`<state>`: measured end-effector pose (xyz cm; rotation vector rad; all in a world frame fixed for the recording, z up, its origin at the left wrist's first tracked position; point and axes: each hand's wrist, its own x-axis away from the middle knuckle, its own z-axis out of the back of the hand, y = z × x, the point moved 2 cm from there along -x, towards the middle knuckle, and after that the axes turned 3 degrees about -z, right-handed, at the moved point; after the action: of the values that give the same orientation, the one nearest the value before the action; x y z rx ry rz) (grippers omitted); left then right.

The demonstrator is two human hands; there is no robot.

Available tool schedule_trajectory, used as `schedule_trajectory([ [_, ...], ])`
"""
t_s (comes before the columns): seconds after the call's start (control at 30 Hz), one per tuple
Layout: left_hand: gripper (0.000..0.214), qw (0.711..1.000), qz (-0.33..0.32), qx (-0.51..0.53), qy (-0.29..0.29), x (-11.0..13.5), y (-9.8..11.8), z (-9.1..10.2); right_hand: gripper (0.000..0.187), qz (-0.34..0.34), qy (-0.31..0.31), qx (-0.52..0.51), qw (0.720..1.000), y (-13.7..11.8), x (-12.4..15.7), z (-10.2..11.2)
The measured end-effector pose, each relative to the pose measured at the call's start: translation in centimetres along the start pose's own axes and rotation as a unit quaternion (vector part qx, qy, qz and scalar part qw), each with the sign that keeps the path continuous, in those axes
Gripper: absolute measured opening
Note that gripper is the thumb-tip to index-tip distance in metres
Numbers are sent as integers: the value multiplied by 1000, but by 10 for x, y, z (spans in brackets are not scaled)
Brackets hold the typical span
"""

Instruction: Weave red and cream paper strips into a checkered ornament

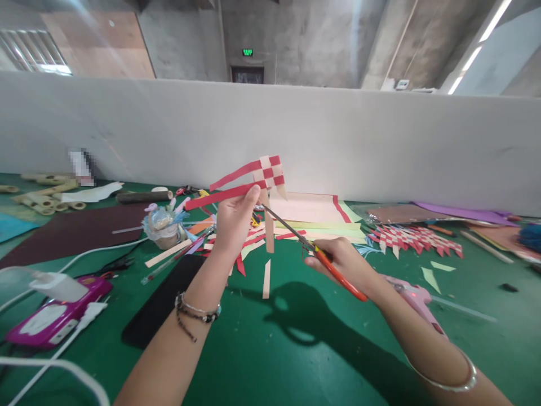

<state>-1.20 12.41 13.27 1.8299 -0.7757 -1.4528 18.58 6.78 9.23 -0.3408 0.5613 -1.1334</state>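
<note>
Holding one weave [271,173], one scissors [324,259]

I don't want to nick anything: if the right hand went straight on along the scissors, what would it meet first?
With the scissors leading, the right hand would likely meet the hanging strip first, then perhaps the left hand; depth is unclear.

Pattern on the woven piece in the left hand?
Red and cream checks on the woven piece; best seen in the head view.
</note>
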Motion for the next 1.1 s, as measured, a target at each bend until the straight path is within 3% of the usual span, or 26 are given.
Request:
schedule_trajectory([
  [0.17,31,995,-65,-49,53,-11,3,15,46,-24,8,-18,1000,6,-3,0],
  [0.3,16,966,-180,-188,9,-10,11,17,45,-87,7,-138,987,12,-5,-1],
  [0.37,9,919,-281,-275,-29,-5,12,12,43,-106,0,-225,969,12,-5,-2],
  [0.47,7,821,-427,-368,-95,7,11,1,41,-81,18,-369,926,9,-6,-5],
  [0.57,9,754,-494,-406,-150,19,5,-8,33,-41,41,-482,874,3,-6,-7],
  [0.67,10,722,-523,-418,-173,25,1,-14,31,-28,84,-498,862,-1,-6,-5],
  [0.73,8,719,-531,-415,-170,26,-1,-14,30,-31,111,-481,869,-3,-5,-2],
  [0.87,9,741,-518,-396,-162,23,-2,-13,31,-41,139,-462,875,-2,-6,0],
  [1.1,18,742,-502,-405,-184,27,-9,-18,25,-97,107,-543,828,0,-5,-8],
])
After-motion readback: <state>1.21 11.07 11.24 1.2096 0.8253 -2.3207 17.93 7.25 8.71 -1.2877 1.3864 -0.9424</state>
